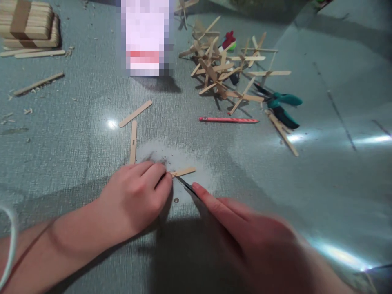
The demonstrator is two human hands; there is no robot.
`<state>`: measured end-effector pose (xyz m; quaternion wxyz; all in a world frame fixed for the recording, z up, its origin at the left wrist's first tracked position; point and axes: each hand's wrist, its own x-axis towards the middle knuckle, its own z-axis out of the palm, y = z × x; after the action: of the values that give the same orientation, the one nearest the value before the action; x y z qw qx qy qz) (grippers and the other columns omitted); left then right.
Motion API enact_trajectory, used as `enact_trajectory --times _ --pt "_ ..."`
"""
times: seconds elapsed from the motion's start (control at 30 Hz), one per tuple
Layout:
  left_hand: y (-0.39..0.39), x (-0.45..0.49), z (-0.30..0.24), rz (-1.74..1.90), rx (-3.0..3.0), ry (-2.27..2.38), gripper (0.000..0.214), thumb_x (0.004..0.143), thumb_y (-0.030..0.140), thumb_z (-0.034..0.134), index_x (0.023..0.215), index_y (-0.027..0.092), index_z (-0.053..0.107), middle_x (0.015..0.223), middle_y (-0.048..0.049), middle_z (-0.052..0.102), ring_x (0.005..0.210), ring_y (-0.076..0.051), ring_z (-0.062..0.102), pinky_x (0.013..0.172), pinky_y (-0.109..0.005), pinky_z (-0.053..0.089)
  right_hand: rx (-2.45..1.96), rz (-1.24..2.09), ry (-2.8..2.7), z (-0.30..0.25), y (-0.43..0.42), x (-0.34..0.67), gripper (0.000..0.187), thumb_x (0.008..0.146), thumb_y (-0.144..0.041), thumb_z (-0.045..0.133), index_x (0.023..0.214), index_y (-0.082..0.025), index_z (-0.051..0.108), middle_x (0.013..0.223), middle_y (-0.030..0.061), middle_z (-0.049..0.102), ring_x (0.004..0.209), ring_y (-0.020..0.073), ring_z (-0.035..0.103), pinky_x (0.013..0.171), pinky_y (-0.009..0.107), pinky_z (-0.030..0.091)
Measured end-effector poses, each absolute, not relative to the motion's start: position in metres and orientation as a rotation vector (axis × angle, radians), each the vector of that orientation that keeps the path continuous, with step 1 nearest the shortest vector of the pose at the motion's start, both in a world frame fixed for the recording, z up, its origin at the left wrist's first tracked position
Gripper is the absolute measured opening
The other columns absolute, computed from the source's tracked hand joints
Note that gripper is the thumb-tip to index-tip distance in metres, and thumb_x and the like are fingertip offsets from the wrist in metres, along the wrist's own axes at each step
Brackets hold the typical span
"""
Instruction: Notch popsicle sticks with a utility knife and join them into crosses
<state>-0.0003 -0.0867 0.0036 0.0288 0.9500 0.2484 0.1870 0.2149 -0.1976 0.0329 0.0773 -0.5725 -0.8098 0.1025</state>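
Observation:
My left hand (pixel 137 190) presses a popsicle stick (pixel 185 171) down on the table, its fingers curled over the stick's left end. In my right hand (pixel 248 228) is a craft knife (pixel 188 185), its handle mostly hidden under the fingers. The blade tip touches the stick just right of my left fingertips, where a small cut mark shows. Beyond my left hand lies another popsicle stick (pixel 134 141) with a dark slot near its middle. A plain popsicle stick (pixel 135 114) rests diagonally above that one.
Bundled popsicle sticks (pixel 27 20) are at the far left, near wood shavings. A pile of crossed sticks (pixel 217 65) stands at the back right, beside green-handled pliers (pixel 281 104). A red pencil (pixel 228 120) lies in front. A blurred-out white object (pixel 145 36) stands at the back.

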Motion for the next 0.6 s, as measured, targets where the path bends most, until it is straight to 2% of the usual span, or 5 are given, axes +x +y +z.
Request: enact_trajectory --times 0.3,0.43,0.6 --pt "-0.0894 0.001 0.0036 0.596 3.029 0.644 0.026 0.092 0.004 0.046 0.092 0.006 0.072 0.083 -0.0123 0.071 0.067 -0.024 0.066 0.051 -0.035 0.052 -1.716 0.264 -2.401 0.0369 -0.197 0.2118 0.043 0.101 -0.013 0.034 0.138 -0.016 0.056 0.071 0.0022 0.07 0.045 0.015 0.063 0.048 0.026 0.058" --pt "-0.0897 0.0005 0.0055 0.562 3.033 0.624 0.024 0.09 0.003 0.047 0.093 0.005 0.071 0.084 -0.0122 0.069 0.068 -0.025 0.066 0.053 -0.036 0.055 -1.738 0.262 -2.409 0.0356 -0.1966 0.2102 0.046 0.099 -0.009 0.035 0.14 -0.015 0.056 0.075 0.0028 0.072 0.049 0.0151 0.066 0.05 0.026 0.059" --pt "-0.0915 0.0018 0.0074 0.514 3.091 0.622 0.022 0.088 0.002 0.049 0.092 0.005 0.07 0.08 -0.0115 0.067 0.065 -0.025 0.064 0.049 -0.036 0.053 -1.771 0.188 -2.401 0.0314 -0.2004 0.2056 0.048 0.099 -0.009 0.036 0.14 -0.018 0.058 0.071 0.0006 0.068 0.047 0.0125 0.064 0.048 0.022 0.054"
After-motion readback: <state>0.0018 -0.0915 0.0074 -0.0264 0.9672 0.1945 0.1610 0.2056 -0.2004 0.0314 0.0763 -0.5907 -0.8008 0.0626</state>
